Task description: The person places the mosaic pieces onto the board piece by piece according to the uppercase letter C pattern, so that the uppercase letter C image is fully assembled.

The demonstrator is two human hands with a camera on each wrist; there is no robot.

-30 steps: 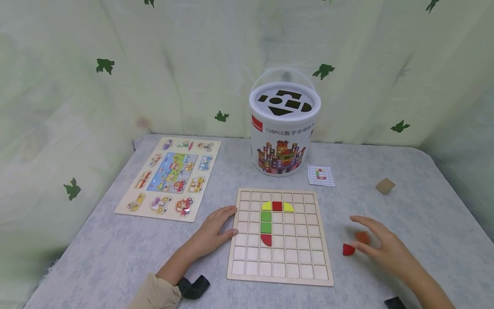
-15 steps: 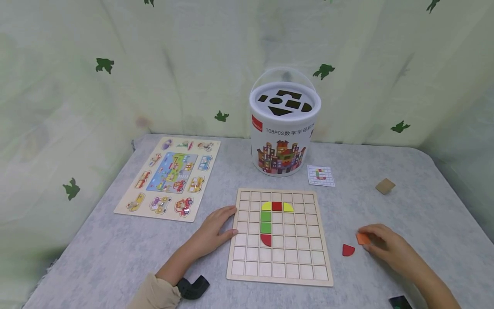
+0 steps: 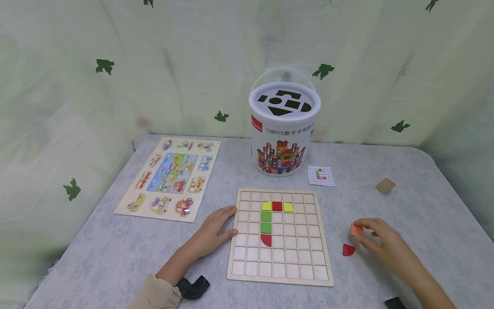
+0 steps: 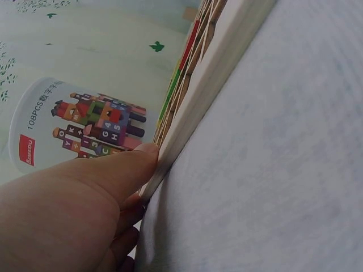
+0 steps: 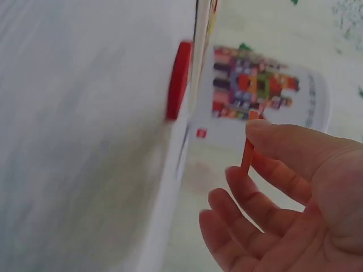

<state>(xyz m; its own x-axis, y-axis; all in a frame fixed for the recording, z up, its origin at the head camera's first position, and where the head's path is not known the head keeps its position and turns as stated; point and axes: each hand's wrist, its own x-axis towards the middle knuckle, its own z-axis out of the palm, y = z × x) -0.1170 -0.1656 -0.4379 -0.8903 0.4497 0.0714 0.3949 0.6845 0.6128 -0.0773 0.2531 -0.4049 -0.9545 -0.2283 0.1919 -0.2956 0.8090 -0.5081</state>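
Note:
My right hand [image 3: 384, 240] pinches an orange square tile [image 3: 356, 230] between thumb and fingers; in the right wrist view the tile [image 5: 248, 144] is seen edge-on, lifted off the table. Just below it in the head view lies a red quarter-round tile [image 3: 348, 249]. The wooden grid board [image 3: 279, 281] bears two yellow quarter-rounds, a red square [image 3: 277, 206], two green squares [image 3: 266, 222] and a red quarter-round [image 3: 266, 239]. My left hand [image 3: 214, 227] rests against the board's left edge, fingertips and thumb touching it. The left wrist view shows the thumb [image 4: 133, 164] along that edge.
A white lidded bucket [image 3: 283, 128] stands behind the board. Beside it lies a small printed pattern card [image 3: 321, 176]. A vehicle picture puzzle [image 3: 167, 178] lies at the left, and a brown tile [image 3: 385, 186] at the far right.
My right hand has come down on the orange tile, gripped it and raised it, shifting slightly left toward the board. My left hand and the board have stayed put.

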